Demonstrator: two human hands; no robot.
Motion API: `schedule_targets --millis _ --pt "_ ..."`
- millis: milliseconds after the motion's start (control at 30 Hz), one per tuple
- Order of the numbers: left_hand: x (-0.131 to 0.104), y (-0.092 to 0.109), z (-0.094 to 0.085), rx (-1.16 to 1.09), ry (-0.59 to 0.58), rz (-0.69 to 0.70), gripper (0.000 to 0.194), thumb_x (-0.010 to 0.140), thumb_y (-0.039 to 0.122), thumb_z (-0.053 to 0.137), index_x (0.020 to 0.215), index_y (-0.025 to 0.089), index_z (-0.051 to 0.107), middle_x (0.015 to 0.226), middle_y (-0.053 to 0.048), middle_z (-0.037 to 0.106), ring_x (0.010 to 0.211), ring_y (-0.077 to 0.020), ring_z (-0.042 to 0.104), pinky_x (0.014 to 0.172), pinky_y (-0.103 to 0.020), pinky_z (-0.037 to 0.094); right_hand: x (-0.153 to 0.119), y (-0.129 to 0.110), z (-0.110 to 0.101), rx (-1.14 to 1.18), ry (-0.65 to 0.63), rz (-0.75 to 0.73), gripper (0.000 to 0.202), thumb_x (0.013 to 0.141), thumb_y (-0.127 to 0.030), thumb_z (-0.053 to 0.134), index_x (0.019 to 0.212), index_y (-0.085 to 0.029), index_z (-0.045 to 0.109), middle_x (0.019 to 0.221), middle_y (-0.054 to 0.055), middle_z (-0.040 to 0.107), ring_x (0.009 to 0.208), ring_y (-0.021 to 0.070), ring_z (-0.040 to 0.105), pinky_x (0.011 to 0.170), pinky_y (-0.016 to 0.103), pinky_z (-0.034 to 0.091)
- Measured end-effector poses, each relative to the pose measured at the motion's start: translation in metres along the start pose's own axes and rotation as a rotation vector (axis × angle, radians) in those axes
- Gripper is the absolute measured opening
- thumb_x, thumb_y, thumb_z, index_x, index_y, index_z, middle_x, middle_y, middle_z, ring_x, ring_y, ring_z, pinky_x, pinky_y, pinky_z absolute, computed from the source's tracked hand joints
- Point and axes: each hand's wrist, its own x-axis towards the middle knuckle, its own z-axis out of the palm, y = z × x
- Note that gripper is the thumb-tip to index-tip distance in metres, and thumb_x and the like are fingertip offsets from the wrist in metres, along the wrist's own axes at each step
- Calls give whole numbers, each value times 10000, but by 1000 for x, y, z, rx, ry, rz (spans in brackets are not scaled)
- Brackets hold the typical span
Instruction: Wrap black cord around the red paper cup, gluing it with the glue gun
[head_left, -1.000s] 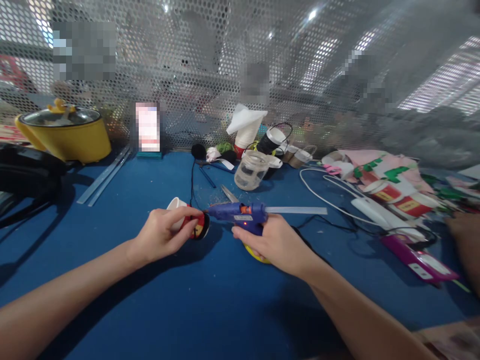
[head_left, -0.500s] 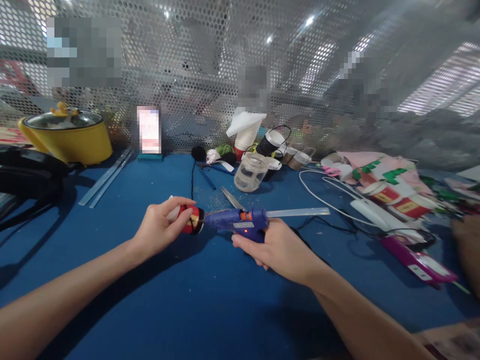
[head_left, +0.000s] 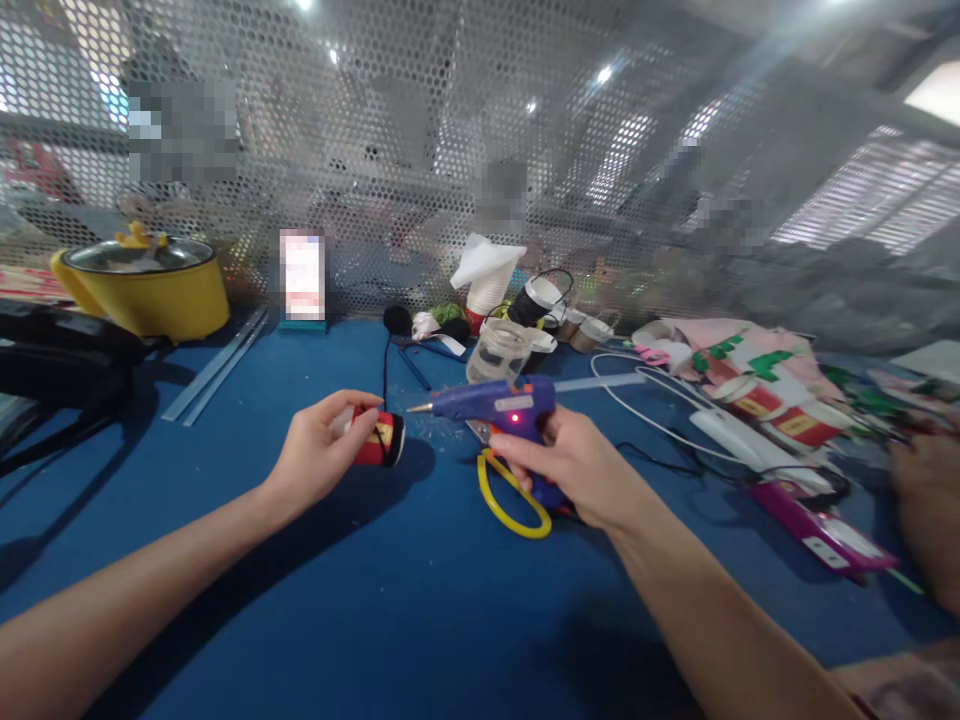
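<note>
Fingers closed, the left hand (head_left: 319,440) clasps a red cup (head_left: 367,447) bound with black cord (head_left: 393,440), at nine o'clock from the blue glue gun (head_left: 491,402). The right hand (head_left: 581,460) is curled around the gun's handle, its nozzle (head_left: 421,408) just clear of the cup. Toward twelve stands a clear jar (head_left: 495,352), contents unclear; toward ten, a yellow pot (head_left: 169,303) under a glass lid (head_left: 112,258).

Left hand (head_left: 316,450): fingers (head_left: 349,400) gripping red cup (head_left: 369,452) banded in black. Right hand (head_left: 576,458): holding blue glue gun (head_left: 487,402), red indicator (head_left: 514,418) lit, nozzle (head_left: 421,408) apart from cup. Yellow-handled scissors (head_left: 525,531) lie on bench (head_left: 420,620), partly hidden.
</note>
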Motion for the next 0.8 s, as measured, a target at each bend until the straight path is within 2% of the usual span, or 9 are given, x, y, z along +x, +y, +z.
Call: schedule_targets --millis 100,167,300,467,667,800 --pt "1 -1 -1 -34 15 -33 268 733 359 515 840 136 616 614 -24 609 495 -111 514 435 -194 385 20 -2 -17 113 179 -49 207 653 -290 644 720 -122 543 549 -28 548 464 54 486 440 161 401" --pt "1 -1 -2 -48 8 -40 270 734 363 516 839 134 613 650 -34 620 525 -117 530 463 -200 403 38 -6 -32 153 241 -60 166 680 -259 630 685 -110 556 581 -11 570 474 48 498 439 149 402" --pt "1 1 -4 -31 5 -36 264 739 359 511 839 136 610 642 -29 615 520 -117 525 460 -204 402 76 -13 -57 272 265 97 209 812 -210 478 628 -120 515 483 -35 513 379 32 446 387 145 391" --pt "1 0 -3 -21 14 -7 247 742 344 509 838 142 614 641 -22 622 516 -115 533 457 -199 410 108 -9 -68 261 208 252 247 850 -200 427 628 -119 499 460 -20 509 365 27 440 381 130 396" --pt "1 -1 -2 -31 37 -3 245 738 348 515 829 146 619 650 -20 627 517 -113 534 455 -192 409 109 -2 -72 127 209 331 376 866 -383 344 677 -123 540 534 51 588 420 69 499 455 202 461" --pt "1 -1 -2 -14 45 59 233 747 336 513 837 147 616 640 -15 622 517 -109 535 448 -184 403 88 -9 -82 -40 337 305 410 792 -498 409 645 -142 550 526 67 582 501 142 544 492 266 456"
